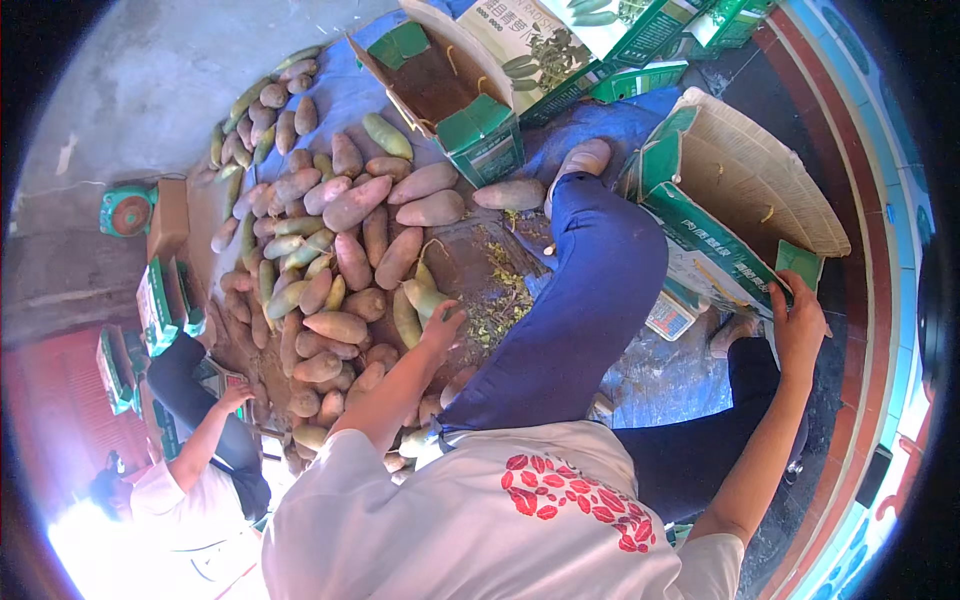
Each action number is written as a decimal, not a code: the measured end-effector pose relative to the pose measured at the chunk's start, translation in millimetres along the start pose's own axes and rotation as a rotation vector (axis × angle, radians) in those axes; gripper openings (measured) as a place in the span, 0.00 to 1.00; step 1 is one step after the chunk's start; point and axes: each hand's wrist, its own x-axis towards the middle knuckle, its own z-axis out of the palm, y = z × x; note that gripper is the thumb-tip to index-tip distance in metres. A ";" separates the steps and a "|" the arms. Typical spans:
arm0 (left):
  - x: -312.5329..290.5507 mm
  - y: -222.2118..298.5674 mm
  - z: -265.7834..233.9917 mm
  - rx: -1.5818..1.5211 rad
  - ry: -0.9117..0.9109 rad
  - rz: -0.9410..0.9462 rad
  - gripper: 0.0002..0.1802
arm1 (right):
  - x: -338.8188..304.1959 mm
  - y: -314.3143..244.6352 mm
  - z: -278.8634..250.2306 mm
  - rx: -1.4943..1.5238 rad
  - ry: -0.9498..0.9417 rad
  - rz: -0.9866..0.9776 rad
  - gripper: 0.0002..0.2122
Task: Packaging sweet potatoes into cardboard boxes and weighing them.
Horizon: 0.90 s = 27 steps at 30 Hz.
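Note:
My left hand (443, 328) is over the near right side of a large heap of radishes, its thumb and fingers partly apart. Just beyond its fingertips lies a green radish (424, 297); whether they touch, I cannot tell. A few pinkish radishes (358, 203) lie farther out among green ones. On the right, my right hand (798, 318) grips the near edge of an upright green and white carton (700, 228), fingers bent over its rim by a green flap (800, 262). The carton's top is open, showing bare brown cardboard inside.
Another open carton (487, 135) stands beyond the heap, with more printed cartons (560, 50) behind it. A scale (670, 318) sits beside my bent leg. At the left, another person (205, 445) works near stacked cartons (158, 305). Blue sheeting (340, 90) covers part of the floor.

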 end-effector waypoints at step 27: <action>-80.1 85.6 -9.6 0.007 -0.219 0.065 0.19 | -18.0 -3.8 -10.6 0.065 0.008 -0.072 0.10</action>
